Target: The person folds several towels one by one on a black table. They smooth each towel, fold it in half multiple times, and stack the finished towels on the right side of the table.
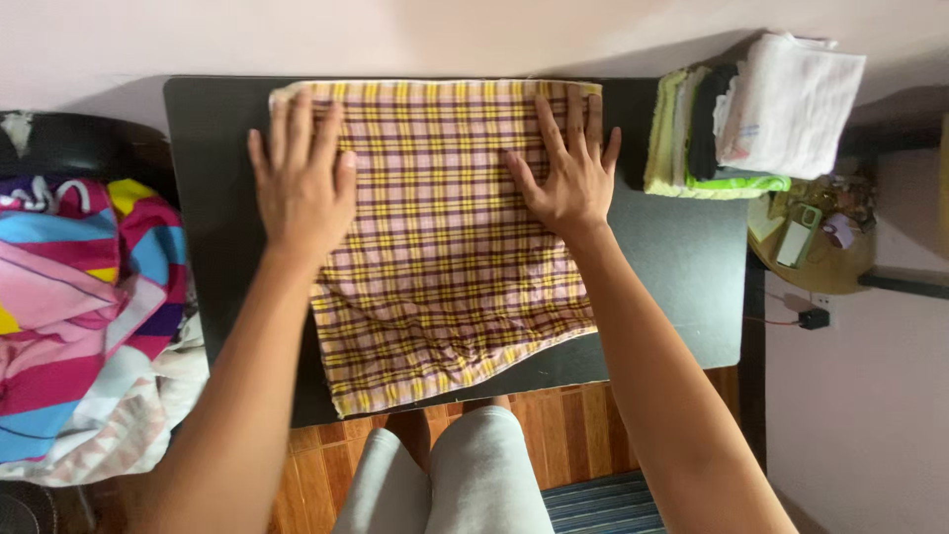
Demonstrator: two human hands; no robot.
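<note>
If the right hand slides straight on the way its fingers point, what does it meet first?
The right hand lies flat on the plaid cloth, fingers toward the wall. Going on, it would cross the cloth's far edge, then probably meet the wall just behind the table. The gap there is hard to judge.

The yellow, pink and brown plaid cloth (445,257) is a thin woven fabric, matt, lightly wrinkled toward its near edge and smoother where the bare left hand (301,188) and right hand (568,173) lie flat on it. Beneath it, the black rectangular surface (682,267) looks smooth with a dull, low sheen. The stack of folded white, black and pale green cloths (761,114) appears soft and matt, the white one slightly nubby like towelling. The heap of bright striped fabric (79,297) looks smooth and soft. The brown wooden floor (573,425) shows grain and a faint gloss.
</note>
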